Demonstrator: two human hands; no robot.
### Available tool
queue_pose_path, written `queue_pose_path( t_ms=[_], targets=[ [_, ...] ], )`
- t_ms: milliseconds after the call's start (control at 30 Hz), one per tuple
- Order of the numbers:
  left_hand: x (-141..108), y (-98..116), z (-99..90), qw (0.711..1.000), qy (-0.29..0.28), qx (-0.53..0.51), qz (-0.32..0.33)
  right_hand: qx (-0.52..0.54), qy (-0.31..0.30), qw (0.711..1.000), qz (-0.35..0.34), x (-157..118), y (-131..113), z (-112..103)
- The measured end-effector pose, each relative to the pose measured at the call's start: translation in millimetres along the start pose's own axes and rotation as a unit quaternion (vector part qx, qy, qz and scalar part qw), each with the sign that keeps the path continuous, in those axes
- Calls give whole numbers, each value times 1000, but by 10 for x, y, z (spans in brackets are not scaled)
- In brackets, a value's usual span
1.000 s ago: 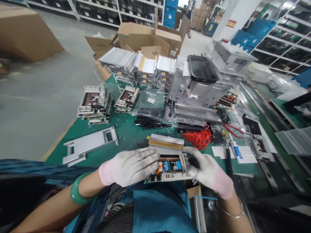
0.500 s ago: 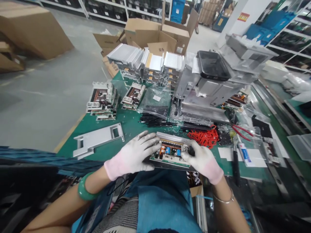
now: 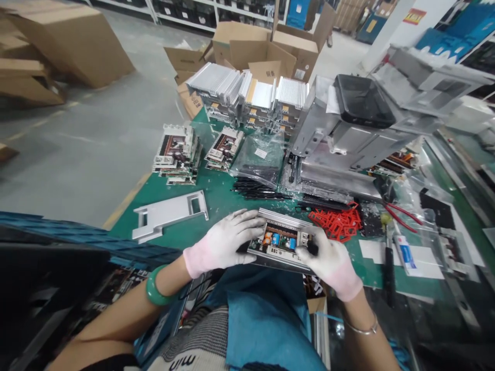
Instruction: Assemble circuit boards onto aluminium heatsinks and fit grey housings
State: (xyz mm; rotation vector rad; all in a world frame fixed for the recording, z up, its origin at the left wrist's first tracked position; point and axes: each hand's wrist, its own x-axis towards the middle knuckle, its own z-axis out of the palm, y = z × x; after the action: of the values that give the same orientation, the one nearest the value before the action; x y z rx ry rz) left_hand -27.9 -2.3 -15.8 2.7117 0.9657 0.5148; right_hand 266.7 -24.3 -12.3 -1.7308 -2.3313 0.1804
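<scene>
A circuit board in a finned metal housing [image 3: 281,241] lies at the table's front edge, its orange and blue parts facing up. Around its left end my gloved left hand [image 3: 228,239] is closed, fingers over the top and thumb at the near side. At the right end, my gloved right hand [image 3: 328,257] grips the same unit, thumb on the board and fingers behind. A silver metal bracket [image 3: 170,214] lies left of my left hand. Beyond the unit are black strips [image 3: 257,189] and a pile of red plastic pieces [image 3: 340,221].
Stacked circuit boards [image 3: 180,154] stand at the back left, with finned heat sinks [image 3: 216,85] behind. A metal stand bears a black tray [image 3: 363,100]. Red-handled pliers [image 3: 404,216], a black-handled tool [image 3: 389,273] and a white-and-blue tube [image 3: 406,255] lie at the right.
The whole view has shifted, so the table and its contents appear farther right. The board now sits lower within the housing, whose near rim shows. Both hands remain at its ends.
</scene>
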Motion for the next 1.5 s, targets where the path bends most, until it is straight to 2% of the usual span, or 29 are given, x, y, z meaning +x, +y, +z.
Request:
queue_pose_path(
  t_ms=[233,367,533,700,800,867,967,1067,1200,1300,1400,1500],
  targets=[
    [-15,19,21,999,29,-34,-9,18,-1,1000,-6,-30,15,7],
    [8,25,44,998,45,-35,-10,22,-21,999,-24,-64,29,-47],
    [40,-7,97,997,38,-67,-7,-28,-51,997,-45,-129,13,-113],
    [42,-66,180,997,47,-59,19,-52,-41,997,-44,-180,-11,-65],
    [62,-68,148,998,39,-38,16,-48,-46,997,-45,-167,-15,-65],
    [90,-41,65,1000,12,-22,-5,-43,-59,997,-40,-141,-21,-89],
    [152,74,-99,999,-32,20,-37,-37,-66,997,-35,-101,-41,-126],
    [243,293,-156,995,-34,72,-62,-30,-65,997,-30,-83,-76,-129],
    [403,606,78,994,-37,75,-76,-18,-78,997,-17,-102,-93,-140],
    [512,706,292,993,-41,66,-87,28,-82,995,-45,-84,19,-227],
    [570,700,370,993,-34,62,-94,48,-27,997,-62,51,262,-336],
    [585,676,356,993,-37,65,-97,-69,62,996,10,288,509,-345]
  ],
)
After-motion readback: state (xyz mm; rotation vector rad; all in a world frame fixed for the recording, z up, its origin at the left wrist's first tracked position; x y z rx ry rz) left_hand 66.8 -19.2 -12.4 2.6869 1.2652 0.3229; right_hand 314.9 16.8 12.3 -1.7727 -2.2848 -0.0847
